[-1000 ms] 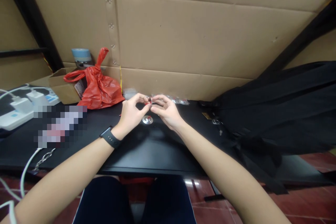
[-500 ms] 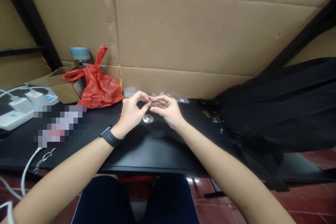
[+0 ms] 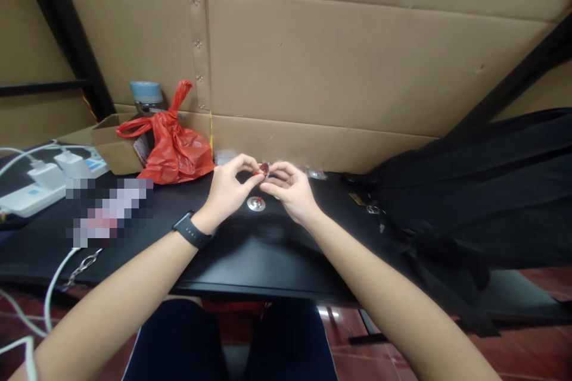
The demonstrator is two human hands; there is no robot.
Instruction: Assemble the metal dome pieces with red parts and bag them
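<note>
Held between my hands above the table is a small round metal disc with red cord, like a finger cymbal [image 3: 265, 169]. My left hand [image 3: 232, 186] pinches it, or the red cord at it, with thumb and index finger; which one I cannot tell. On the other side, my right hand [image 3: 292, 190] has curled fingers and thumb closed in at the disc's edge, the exact contact partly hidden. Just below, a second silver finger cymbal [image 3: 256, 205] with a bit of red cord lies on the black table [image 3: 268, 262].
Small clear plastic packets [image 3: 316, 173] lie behind my hands along the cardboard wall [image 3: 335, 59]. A red plastic bag [image 3: 179, 152], a cardboard box [image 3: 116, 152] and a power strip [image 3: 40, 196] stand left. To the right are a key bunch [image 3: 374, 211] and black fabric [image 3: 482, 190].
The held finger cymbal has turned from edge-on to show more of its face. My fingers have shifted slightly around it; the whole view has moved a little.
</note>
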